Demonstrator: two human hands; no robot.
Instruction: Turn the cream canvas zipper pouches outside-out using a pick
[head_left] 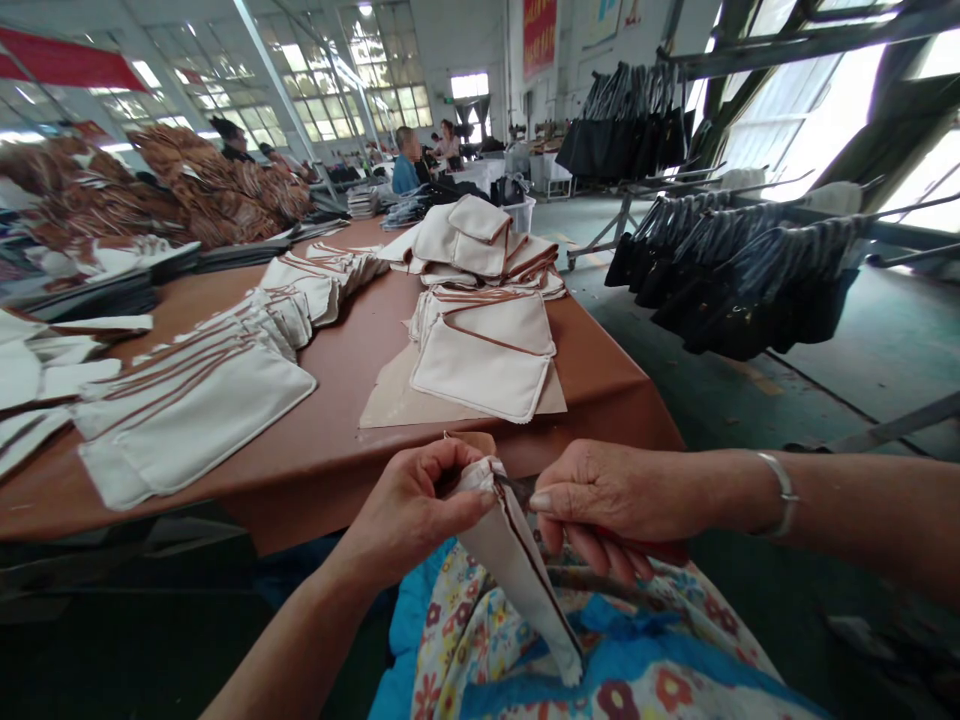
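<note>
I have the cream piece (504,562) at six o'clock on my feed, long axis eleven to five, pointing down toward five; left hand (420,500) pinches its top, right hand (600,500) grips a red-handled tool (664,551).

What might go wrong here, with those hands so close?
The red-handled tool in the right hand is close to the left hand; a slip might nick it, or mark the white piece held there. The stacked pieces near the table's edge could perhaps get knocked askew.
</note>
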